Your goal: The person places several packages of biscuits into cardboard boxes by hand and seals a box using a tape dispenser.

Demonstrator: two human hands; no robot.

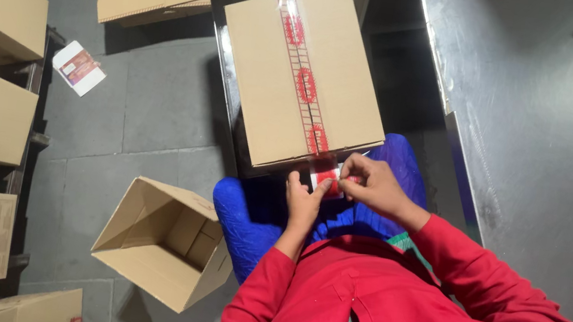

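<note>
Both my hands, left hand (303, 200) and right hand (371, 184), have fingers pinching the red-and-white printed tape end (329, 180) against the closed brown cardboard box (300, 72). I judge sealing nearly finished. Next, press it flat.

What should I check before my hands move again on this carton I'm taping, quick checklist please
1. Flaps of the closed carton meet flat on top: ok.
2. Red printed tape runs straight along the centre seam: ok.
3. Tape end held at the near edge by left hand and right hand: ok.
4. Tape end pressed down onto the near side: cannot tell, fingers cover it.
5. Carton sits fully on the dark stand: ok.
6. Open empty carton on the floor is within reach: ok, likely.
</note>
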